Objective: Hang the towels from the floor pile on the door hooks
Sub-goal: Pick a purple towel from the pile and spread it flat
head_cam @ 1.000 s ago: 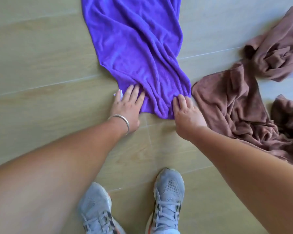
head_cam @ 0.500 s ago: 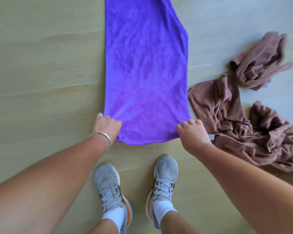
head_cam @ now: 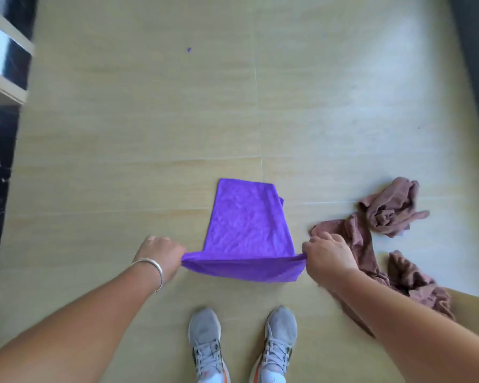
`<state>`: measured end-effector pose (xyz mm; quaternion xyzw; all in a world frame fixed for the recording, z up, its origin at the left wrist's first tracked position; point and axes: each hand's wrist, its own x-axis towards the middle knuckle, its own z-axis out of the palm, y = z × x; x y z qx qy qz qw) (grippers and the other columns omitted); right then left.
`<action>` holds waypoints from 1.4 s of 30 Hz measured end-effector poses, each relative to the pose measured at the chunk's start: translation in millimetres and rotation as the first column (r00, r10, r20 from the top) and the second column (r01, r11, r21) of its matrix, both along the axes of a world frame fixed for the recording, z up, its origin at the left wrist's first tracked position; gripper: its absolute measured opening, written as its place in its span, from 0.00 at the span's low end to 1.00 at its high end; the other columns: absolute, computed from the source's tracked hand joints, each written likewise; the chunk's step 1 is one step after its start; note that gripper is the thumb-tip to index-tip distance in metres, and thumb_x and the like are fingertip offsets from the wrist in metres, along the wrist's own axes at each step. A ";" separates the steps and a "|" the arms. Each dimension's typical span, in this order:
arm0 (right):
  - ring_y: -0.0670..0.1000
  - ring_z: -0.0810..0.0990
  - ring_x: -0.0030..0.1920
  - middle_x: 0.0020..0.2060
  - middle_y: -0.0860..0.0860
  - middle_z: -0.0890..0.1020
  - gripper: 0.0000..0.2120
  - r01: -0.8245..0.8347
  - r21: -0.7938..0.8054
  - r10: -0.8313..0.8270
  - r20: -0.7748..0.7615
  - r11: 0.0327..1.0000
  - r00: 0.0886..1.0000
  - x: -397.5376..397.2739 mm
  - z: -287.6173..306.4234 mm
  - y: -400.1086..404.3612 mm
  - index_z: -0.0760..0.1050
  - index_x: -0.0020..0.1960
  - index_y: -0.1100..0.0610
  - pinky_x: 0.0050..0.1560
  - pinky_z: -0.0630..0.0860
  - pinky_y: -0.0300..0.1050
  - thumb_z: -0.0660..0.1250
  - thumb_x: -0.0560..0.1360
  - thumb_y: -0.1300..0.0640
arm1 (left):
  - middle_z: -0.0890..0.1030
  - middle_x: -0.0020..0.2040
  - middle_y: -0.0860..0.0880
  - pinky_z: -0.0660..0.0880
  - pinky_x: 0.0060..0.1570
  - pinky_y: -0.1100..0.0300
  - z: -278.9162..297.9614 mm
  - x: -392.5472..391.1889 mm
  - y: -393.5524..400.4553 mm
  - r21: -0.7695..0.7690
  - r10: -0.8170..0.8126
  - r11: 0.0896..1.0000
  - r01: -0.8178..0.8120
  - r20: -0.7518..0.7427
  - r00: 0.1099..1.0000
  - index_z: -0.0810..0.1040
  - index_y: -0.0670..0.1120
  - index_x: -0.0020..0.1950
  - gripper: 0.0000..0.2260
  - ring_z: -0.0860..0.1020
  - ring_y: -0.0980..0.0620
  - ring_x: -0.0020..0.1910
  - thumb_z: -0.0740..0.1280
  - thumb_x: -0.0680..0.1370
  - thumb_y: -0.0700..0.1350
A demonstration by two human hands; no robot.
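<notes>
Since half a second ago the purple towel [head_cam: 249, 230] is lifting by its near edge. In the head view, the left hand [head_cam: 161, 255] and right hand [head_cam: 328, 257] are each pinching a corner, stretching the edge taut, probably for a tidy hang; its far end is touching the floor [head_cam: 122, 161]. Brown towels [head_cam: 385, 239] are lying crumpled just right.
</notes>
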<state>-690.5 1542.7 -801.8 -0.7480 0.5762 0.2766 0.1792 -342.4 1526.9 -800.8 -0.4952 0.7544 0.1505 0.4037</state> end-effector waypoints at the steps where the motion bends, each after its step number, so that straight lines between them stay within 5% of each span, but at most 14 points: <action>1: 0.51 0.72 0.59 0.50 0.46 0.79 0.12 0.034 -0.052 -0.032 0.033 0.998 0.999 0.6 18.9 -25.3 0.76 0.51 0.49 0.58 0.64 0.46 0.57 0.73 0.56 | 0.81 0.52 0.51 0.70 0.50 0.57 20.6 5.5 -22.9 -0.050 0.038 0.998 -0.039 -0.011 0.999 0.78 0.53 0.53 0.13 0.78 0.47 0.56 0.57 0.77 0.41; 7: 0.51 0.73 0.58 0.45 0.47 0.79 0.12 0.210 -0.352 -0.123 0.255 0.912 0.959 9.1 170.3 -164.5 0.76 0.48 0.49 0.58 0.63 0.44 0.58 0.71 0.61 | 0.80 0.45 0.51 0.64 0.39 0.59 179.4 26.1 -152.4 -0.343 0.243 0.891 -0.296 -0.188 0.952 0.77 0.50 0.46 0.09 0.78 0.45 0.47 0.58 0.76 0.42; 14: 0.52 0.75 0.56 0.44 0.49 0.80 0.14 0.245 -0.591 -0.053 0.322 0.768 0.945 33.7 330.9 -228.8 0.78 0.49 0.50 0.55 0.65 0.44 0.60 0.69 0.62 | 0.80 0.41 0.49 0.63 0.36 0.59 345.7 46.4 -205.9 -0.567 0.199 0.733 -0.375 -0.349 0.916 0.78 0.49 0.46 0.08 0.75 0.44 0.41 0.60 0.76 0.43; 19: 0.54 0.76 0.53 0.44 0.49 0.80 0.17 0.268 -0.599 -0.011 0.397 0.755 0.918 40.0 364.0 -213.3 0.79 0.50 0.50 0.52 0.69 0.45 0.59 0.68 0.64 | 0.77 0.38 0.52 0.66 0.53 0.55 380.3 69.6 -180.8 -0.664 -0.027 0.662 -0.346 -0.483 0.875 0.82 0.53 0.43 0.08 0.77 0.46 0.48 0.65 0.74 0.41; 23: 0.55 0.77 0.49 0.40 0.48 0.79 0.16 0.258 -0.588 0.023 0.427 0.767 0.904 38.4 324.4 -169.7 0.79 0.49 0.51 0.47 0.69 0.45 0.59 0.70 0.66 | 0.81 0.37 0.53 0.70 0.60 0.50 353.4 87.6 -131.4 -0.643 -0.104 0.668 -0.373 -0.578 0.810 0.85 0.51 0.41 0.07 0.80 0.48 0.45 0.76 0.68 0.39; 28: 0.55 0.78 0.59 0.45 0.51 0.85 0.15 0.124 -0.486 0.078 0.374 0.865 0.924 34.8 232.9 -95.3 0.81 0.52 0.54 0.60 0.71 0.47 0.64 0.71 0.67 | 0.81 0.32 0.53 0.76 0.53 0.43 270.0 94.2 -57.6 -0.600 -0.129 0.727 -0.333 -0.597 0.792 0.84 0.50 0.34 0.16 0.82 0.51 0.36 0.84 0.53 0.36; 33: 0.50 0.71 0.67 0.54 0.44 0.82 0.16 0.025 -0.244 0.031 0.224 0.969 0.974 29.4 138.5 -12.6 0.77 0.56 0.48 0.65 0.63 0.43 0.61 0.71 0.61 | 0.80 0.32 0.57 0.78 0.48 0.44 173.5 94.1 14.4 -0.459 -0.096 0.859 -0.224 -0.577 0.811 0.82 0.54 0.31 0.18 0.82 0.56 0.36 0.85 0.49 0.42; 39: 0.48 0.68 0.68 0.55 0.42 0.81 0.21 0.061 -0.060 -0.054 0.115 0.996 0.992 31.5 50.1 66.9 0.75 0.60 0.46 0.67 0.61 0.41 0.57 0.72 0.61 | 0.77 0.30 0.62 0.80 0.47 0.53 72.1 91.0 86.5 -0.184 0.020 0.971 -0.150 -0.565 0.825 0.80 0.55 0.28 0.16 0.80 0.60 0.34 0.85 0.50 0.47; 42: 0.48 0.67 0.70 0.57 0.43 0.81 0.22 0.122 0.010 -0.122 0.101 0.993 0.987 35.6 15.4 88.6 0.74 0.62 0.45 0.66 0.62 0.42 0.56 0.73 0.62 | 0.80 0.38 0.57 0.71 0.58 0.62 23.0 92.8 103.1 -0.055 0.193 0.962 -0.268 -0.559 0.806 0.81 0.51 0.37 0.05 0.79 0.56 0.44 0.76 0.69 0.48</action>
